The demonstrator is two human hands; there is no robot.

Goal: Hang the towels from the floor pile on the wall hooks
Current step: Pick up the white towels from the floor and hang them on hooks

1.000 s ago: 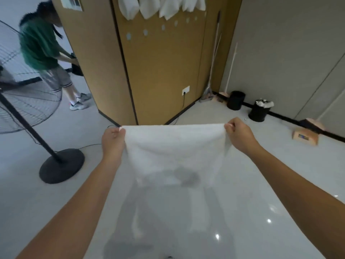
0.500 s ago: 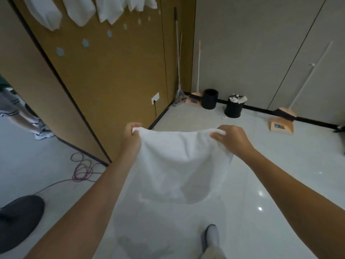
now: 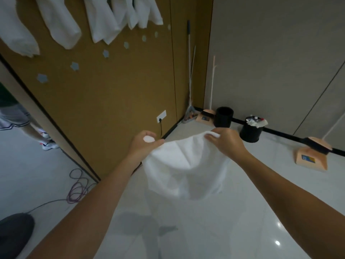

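Note:
A white towel (image 3: 186,165) hangs in front of me above the pale floor, slack in the middle. My left hand (image 3: 143,144) grips its left top corner and my right hand (image 3: 225,142) pinches its right top corner. Several white towels (image 3: 104,19) hang high on the brown wall. Below them runs a slanting row of small grey hooks (image 3: 74,66) with nothing on them. The floor pile is out of view.
Two black bins (image 3: 224,116) stand along the grey wall, with a broom (image 3: 190,71) in the corner and a dustpan (image 3: 311,156) to the right. A purple cable (image 3: 78,186) lies on the floor at left. Another person's legs (image 3: 33,131) show at far left, and a fan base (image 3: 13,232) sits bottom left.
My hands have come closer together, so the towel sags between them. The view has turned right and closer to the brown wall, and the hanging towels look larger.

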